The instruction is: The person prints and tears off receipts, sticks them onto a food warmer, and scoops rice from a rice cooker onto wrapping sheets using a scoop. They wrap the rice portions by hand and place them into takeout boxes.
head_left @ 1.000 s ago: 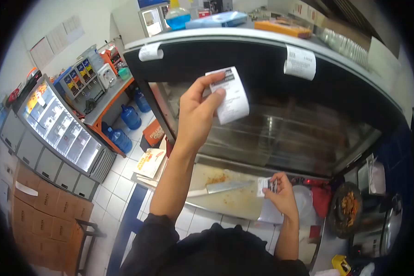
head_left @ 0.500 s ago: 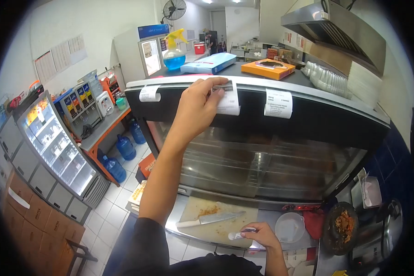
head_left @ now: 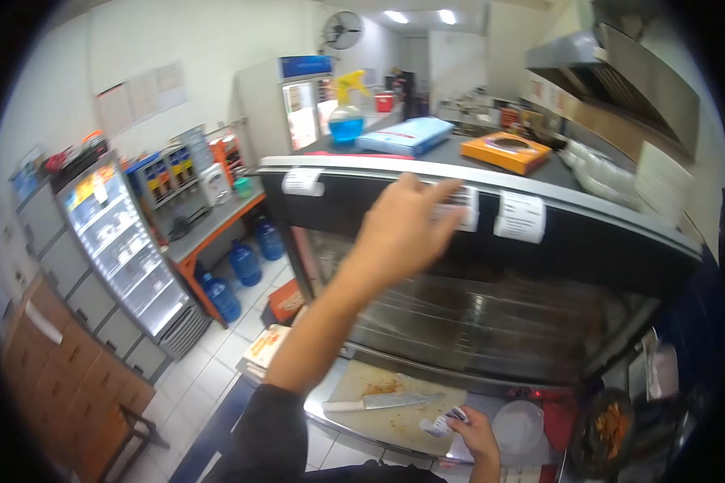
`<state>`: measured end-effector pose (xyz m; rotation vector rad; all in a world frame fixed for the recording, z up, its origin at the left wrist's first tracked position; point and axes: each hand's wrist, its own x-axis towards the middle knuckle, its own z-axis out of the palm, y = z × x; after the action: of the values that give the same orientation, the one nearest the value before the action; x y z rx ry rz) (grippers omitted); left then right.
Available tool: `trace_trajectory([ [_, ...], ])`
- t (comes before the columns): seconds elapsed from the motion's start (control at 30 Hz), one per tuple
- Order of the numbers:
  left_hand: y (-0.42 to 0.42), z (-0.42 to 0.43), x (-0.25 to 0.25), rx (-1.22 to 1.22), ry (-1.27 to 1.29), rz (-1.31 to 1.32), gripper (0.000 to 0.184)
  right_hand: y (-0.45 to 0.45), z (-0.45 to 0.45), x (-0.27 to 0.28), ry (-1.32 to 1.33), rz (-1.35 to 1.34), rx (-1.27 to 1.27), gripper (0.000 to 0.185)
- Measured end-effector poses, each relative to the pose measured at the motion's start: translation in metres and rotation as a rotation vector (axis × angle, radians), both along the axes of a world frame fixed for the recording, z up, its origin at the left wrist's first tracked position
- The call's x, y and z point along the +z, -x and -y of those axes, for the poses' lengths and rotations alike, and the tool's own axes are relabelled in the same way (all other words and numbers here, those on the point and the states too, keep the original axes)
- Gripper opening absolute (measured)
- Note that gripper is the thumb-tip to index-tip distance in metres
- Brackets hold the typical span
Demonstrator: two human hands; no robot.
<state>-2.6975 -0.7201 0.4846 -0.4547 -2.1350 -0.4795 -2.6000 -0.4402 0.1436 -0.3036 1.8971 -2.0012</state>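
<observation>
My left hand (head_left: pixel 403 229) is raised against the black top panel (head_left: pixel 362 191) of the glass display case, its thumb and index finger apart over a printed white receipt slip (head_left: pixel 469 211). Part of that slip is hidden by the fingers. A second slip (head_left: pixel 302 182) hangs on the panel to the left, and a third slip (head_left: pixel 520 217) to the right. Low in front of me, my right hand (head_left: pixel 477 433) pinches a small curled receipt (head_left: pixel 441 422). Beside it, a knife (head_left: pixel 387 402) with a pale handle lies on a cutting board (head_left: pixel 415 431) with food scraps.
On top of the case stand a spray bottle (head_left: pixel 346 129), a blue box (head_left: pixel 407 135), an orange box (head_left: pixel 506 151) and plastic lids (head_left: pixel 596 173). A clear round container (head_left: pixel 518 427) and a dark pan of food (head_left: pixel 608 431) sit right. Blue water jugs (head_left: pixel 245 264) stand left.
My left hand's thumb and finger have parted from their pinch on the middle slip, which stays on the panel. My right hand has turned its receipt upward. The view has shifted.
</observation>
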Motion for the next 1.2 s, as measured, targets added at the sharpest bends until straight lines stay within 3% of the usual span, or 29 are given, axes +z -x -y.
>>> trace_trajectory([
  [0.1, -0.005, -0.019, -0.005, 0.221, 0.174, -0.362, 0.038, 0.005, -0.010, -0.029, 0.063, 0.097, 0.031, 0.025],
  [0.2, 0.009, -0.014, -0.010, 0.111, 0.217, -0.343, 0.039, -0.004, -0.006, -0.019, 0.057, 0.075, 0.003, 0.037],
  [0.47, 0.008, -0.007, -0.009, 0.126, 0.227, -0.387, 0.041, -0.014, -0.018, -0.022, 0.028, 0.128, -0.016, 0.023],
  [0.87, 0.019, -0.013, -0.011, -0.007, 0.208, -0.377, 0.039, 0.011, 0.001, -0.055, 0.176, 0.234, 0.032, 0.025],
  [1.03, 0.021, 0.003, -0.010, 0.054, 0.204, -0.376, 0.036, 0.017, 0.014, -0.009, 0.209, 0.213, -0.113, 0.031],
  [1.07, 0.020, 0.008, -0.010, 0.074, 0.194, -0.383, 0.035, 0.017, 0.013, -0.001, 0.206, 0.156, -0.159, 0.032],
  [1.1, 0.020, 0.012, -0.010, 0.060, 0.199, -0.375, 0.036, 0.032, 0.010, -0.011, 0.302, -0.044, -0.206, 0.044],
  [1.13, 0.020, 0.011, -0.010, 0.039, 0.207, -0.332, 0.037, 0.041, -0.004, -0.016, 0.219, -0.082, -0.193, 0.059],
  [1.2, 0.017, 0.004, -0.008, 0.004, 0.247, -0.319, 0.041, 0.051, -0.012, 0.038, 0.227, -0.174, -0.281, 0.068],
])
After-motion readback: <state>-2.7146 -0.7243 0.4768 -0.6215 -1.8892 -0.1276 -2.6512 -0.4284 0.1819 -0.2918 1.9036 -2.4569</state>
